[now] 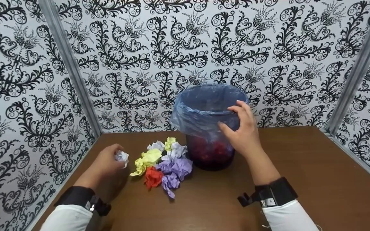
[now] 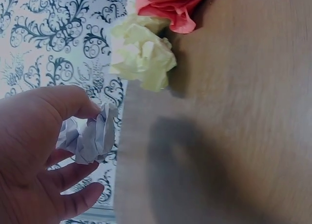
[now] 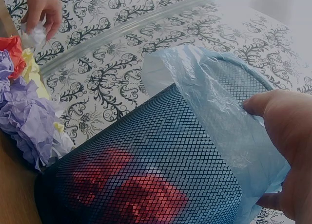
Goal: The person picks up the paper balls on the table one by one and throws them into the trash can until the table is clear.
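Note:
Between its thumb and fingers my left hand (image 1: 106,162) holds a crumpled white paper ball (image 2: 92,136), above the table's left side. The right hand (image 1: 244,128) is at the right of the rim of a mesh waste bin (image 3: 146,146), its bent fingers and thumb around the rim. In the right wrist view its thumb touches the bluish clear liner bag (image 3: 209,102) folded over the bin. Red crumpled shapes (image 3: 146,195) show through the mesh low in the bin. Left of it lies a pile with yellow (image 1: 151,157), purple (image 1: 181,168), red (image 1: 153,177) and white paper balls (image 1: 156,146).
The brown wooden table (image 1: 204,205) is enclosed by panels with a black-and-white scroll pattern (image 1: 178,38). Grey metal strips (image 1: 72,67) run down the corners. The bin stands near the back panel, directly beside the paper pile.

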Motion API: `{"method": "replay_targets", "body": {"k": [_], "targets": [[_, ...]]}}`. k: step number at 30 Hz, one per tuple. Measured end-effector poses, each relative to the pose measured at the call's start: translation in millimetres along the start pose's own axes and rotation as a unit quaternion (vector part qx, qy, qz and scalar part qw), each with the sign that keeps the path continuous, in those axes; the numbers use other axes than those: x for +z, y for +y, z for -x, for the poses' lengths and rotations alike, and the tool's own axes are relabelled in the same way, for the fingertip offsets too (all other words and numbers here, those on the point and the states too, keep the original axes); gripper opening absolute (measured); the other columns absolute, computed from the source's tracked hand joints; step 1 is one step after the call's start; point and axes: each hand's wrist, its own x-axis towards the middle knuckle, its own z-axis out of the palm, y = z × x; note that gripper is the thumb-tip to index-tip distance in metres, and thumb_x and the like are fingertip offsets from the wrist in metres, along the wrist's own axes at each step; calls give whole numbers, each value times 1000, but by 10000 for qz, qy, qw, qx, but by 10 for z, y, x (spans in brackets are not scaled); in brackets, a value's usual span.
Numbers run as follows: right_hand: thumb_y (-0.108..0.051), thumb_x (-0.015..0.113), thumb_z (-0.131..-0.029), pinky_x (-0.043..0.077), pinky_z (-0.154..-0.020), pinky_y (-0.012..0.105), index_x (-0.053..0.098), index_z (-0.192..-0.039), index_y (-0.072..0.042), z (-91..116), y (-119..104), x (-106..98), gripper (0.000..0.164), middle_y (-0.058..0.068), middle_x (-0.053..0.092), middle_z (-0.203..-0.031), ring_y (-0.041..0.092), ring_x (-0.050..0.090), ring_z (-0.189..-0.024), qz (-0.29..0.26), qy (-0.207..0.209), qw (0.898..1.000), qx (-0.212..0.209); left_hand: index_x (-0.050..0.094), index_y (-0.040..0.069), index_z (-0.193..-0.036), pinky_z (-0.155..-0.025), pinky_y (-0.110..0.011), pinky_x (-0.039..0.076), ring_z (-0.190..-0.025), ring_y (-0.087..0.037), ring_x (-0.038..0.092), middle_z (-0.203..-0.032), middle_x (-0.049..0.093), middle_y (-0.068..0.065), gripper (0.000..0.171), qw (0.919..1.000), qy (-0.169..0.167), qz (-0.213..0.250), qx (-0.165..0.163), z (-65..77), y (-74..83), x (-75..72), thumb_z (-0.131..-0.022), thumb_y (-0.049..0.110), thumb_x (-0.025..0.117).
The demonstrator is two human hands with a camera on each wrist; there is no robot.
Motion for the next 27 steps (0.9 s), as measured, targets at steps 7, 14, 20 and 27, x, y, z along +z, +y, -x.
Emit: {"method": "replay_targets", "body": {"k": [7,14,20,27], "targets": [[-29,86,-80,27,-121,59,63,-128,-15,-4,-2,2,54,6,44,-157,34,37,-150,-10,17,10000,-27,57,0,-128,-69,-31,57,-82,-23,63,-108,64,-18,49,9997,-55,229,18,1,65,-220,-82,6,75],[-31,86,-81,27,-121,62,62,-130,-16,-13,-2,-12,56,5,42,-159,35,35,-151,69,-69,9999,79,56,3,-132,-75,-33,57,-89,-25,63,-115,62,-18,51,9995,75,279,122,7,237,-447,-85,9,76],[-31,86,-81,27,-121,63,61,-131,-18,-15,4,-16,57,6,41,-160,35,34,-152,114,-100,9998,121,53,4,-135,-76,-32,58,-91,-26,64,-117,63,-18,54,9990,174,353,196,-45,459,-640,-87,12,75],[-30,85,-82,28,-121,60,62,-130,-17,-8,-8,-4,55,5,41,-159,34,35,-151,87,-64,9999,82,50,11,-141,-76,-33,59,-93,-28,64,-120,60,-17,57,9986,298,387,195,-157,807,-850,-89,14,72]]}}
